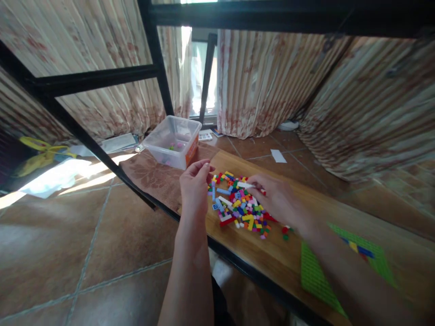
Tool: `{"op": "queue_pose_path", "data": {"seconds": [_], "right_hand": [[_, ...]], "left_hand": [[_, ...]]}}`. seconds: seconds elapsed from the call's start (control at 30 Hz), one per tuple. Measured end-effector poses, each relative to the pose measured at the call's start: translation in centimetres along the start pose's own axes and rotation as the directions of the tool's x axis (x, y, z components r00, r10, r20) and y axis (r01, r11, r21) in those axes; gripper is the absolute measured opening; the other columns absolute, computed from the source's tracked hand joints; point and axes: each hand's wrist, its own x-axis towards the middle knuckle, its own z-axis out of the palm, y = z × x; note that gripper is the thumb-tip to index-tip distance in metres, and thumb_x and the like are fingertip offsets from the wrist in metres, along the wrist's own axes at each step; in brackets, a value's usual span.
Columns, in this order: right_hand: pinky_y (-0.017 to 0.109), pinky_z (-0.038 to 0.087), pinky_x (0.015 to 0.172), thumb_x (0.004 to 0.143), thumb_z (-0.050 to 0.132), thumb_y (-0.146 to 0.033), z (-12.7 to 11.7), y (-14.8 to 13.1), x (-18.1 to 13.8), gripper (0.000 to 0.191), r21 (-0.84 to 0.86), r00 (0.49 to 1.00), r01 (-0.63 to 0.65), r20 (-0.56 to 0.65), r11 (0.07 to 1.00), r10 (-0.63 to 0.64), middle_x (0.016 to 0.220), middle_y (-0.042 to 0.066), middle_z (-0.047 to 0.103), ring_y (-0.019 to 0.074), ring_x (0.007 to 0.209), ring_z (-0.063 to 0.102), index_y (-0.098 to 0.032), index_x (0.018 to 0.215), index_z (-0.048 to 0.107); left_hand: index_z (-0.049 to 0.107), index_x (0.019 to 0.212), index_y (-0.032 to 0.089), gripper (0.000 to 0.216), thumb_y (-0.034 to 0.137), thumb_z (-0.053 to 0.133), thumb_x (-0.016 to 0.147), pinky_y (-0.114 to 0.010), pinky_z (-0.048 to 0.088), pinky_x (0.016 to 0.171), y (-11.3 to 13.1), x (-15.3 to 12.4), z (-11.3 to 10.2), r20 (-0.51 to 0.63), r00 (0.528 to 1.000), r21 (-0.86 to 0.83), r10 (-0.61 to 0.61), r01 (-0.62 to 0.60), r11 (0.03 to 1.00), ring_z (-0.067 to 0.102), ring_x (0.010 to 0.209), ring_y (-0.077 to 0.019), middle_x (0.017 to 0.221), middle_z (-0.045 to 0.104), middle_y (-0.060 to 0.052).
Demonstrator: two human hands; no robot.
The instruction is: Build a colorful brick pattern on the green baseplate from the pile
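A heap of small coloured bricks lies on a wooden table top. My right hand rests over the heap's right side, fingers pinched on a long white brick. My left hand hovers at the heap's left edge with fingertips pressed together; whatever is in them is too small to make out. A green baseplate with a few bricks on it lies nearer me on the right, partly under my right forearm.
A clear plastic tub with a few bricks inside stands on a brown mat beyond the heap. Black metal frame bars cross the view. Tiled floor, curtains and papers lie around.
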Motion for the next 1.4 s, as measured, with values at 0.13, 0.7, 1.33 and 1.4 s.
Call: {"op": "queue_pose_path", "data": {"seconds": [0.13, 0.7, 1.33, 1.4], "right_hand": [[0.030, 0.049, 0.065, 0.089, 0.058, -0.033, -0.7, 1.0, -10.7, 0.013, 0.220, 0.949, -0.244, -0.146, 0.944, 0.280, 0.081, 0.002, 0.069, 0.0179, 0.073, 0.063, -0.026, 0.090, 0.069], [0.037, 0.054, 0.081, 0.089, 0.060, -0.034, -3.5, 9.0, -27.4, 0.015, 0.347, 0.714, -0.459, -0.404, 0.818, 0.572, 0.091, 0.004, 0.072, 0.0202, 0.086, 0.068, -0.024, 0.089, 0.071], [0.035, 0.054, 0.079, 0.084, 0.066, -0.027, -1.9, 11.1, -27.4, 0.011, 0.510, 0.644, -0.420, -0.416, 0.751, 0.643, 0.090, 0.003, 0.071, 0.0182, 0.083, 0.066, -0.024, 0.092, 0.072], [0.035, 0.054, 0.078, 0.082, 0.068, -0.030, -1.7, 11.2, -27.6, 0.014, 0.558, 0.610, -0.413, -0.418, 0.720, 0.674, 0.091, 0.003, 0.071, 0.0180, 0.082, 0.066, -0.024, 0.094, 0.072]], "left_hand": [[0.071, 0.081, 0.013, 0.016, 0.025, 0.073, 0.069, -0.018, 0.039, 0.054, -1.0, -1.2, 2.0, 0.177, 0.984, 0.117, -0.029, 0.008, 0.993, 0.051, 0.054, -0.0058, 0.067, 0.066, 0.000], [0.069, 0.093, 0.016, 0.015, 0.013, 0.057, 0.084, -0.031, 0.051, 0.073, -12.3, -15.1, 10.8, 0.806, 0.576, 0.498, -0.133, -0.541, 0.678, 0.064, 0.074, -0.0165, 0.089, 0.072, -0.006], [0.070, 0.099, 0.021, 0.015, 0.018, 0.065, 0.085, -0.041, 0.049, 0.090, -15.7, -17.8, 12.2, 0.958, 0.287, 0.254, 0.025, -0.883, 0.395, 0.059, 0.098, -0.0232, 0.105, 0.067, -0.006], [0.070, 0.099, 0.020, 0.014, 0.019, 0.065, 0.085, -0.041, 0.049, 0.090, -15.8, -17.8, 12.2, 0.956, 0.291, 0.260, 0.028, -0.888, 0.379, 0.059, 0.098, -0.0233, 0.105, 0.067, -0.006]]}}
